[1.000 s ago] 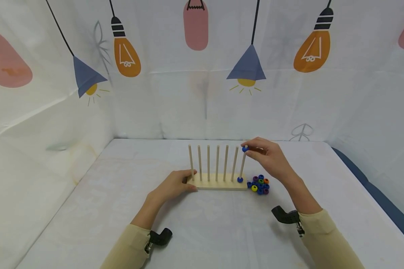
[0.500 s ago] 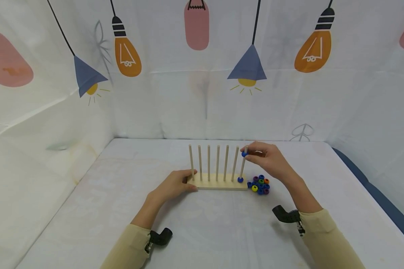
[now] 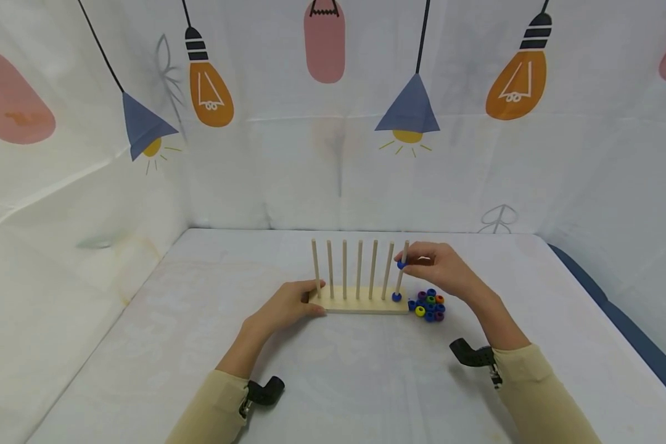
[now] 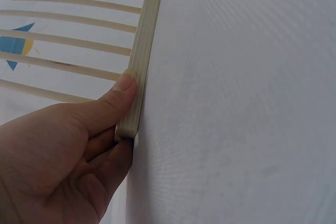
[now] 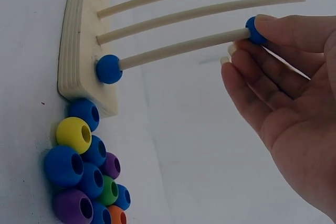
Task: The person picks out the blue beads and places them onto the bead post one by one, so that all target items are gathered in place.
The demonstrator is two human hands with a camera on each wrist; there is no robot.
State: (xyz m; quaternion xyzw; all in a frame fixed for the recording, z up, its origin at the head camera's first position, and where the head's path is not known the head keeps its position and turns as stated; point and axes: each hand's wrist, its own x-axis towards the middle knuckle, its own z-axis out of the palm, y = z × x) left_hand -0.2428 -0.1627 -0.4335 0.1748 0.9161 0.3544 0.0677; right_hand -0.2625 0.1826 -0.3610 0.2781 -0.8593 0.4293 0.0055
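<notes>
A pale wooden pegboard [image 3: 361, 306] with a row of several upright dowels stands on the white table. My left hand [image 3: 283, 304] grips its left end; in the left wrist view the thumb [image 4: 125, 83] lies on the base's edge with fingers curled at the end. My right hand [image 3: 440, 266] pinches a blue bead [image 5: 255, 31] threaded on the rightmost dowel [image 5: 184, 49], on its upper half. Another blue bead [image 5: 109, 69] sits at the foot of that same dowel. The other dowels carry no beads.
A cluster of loose beads, mostly blue with yellow [image 5: 74, 135], green [image 5: 108, 190], purple [image 5: 73, 206] and orange ones, lies against the pegboard's right end. A white cloth with printed lamps hangs behind the table [image 3: 333, 376].
My right hand has moved down along the rightmost dowel, and the pinched blue bead has slid from near its tip to lower on it. The left hand and pegboard have stayed in place.
</notes>
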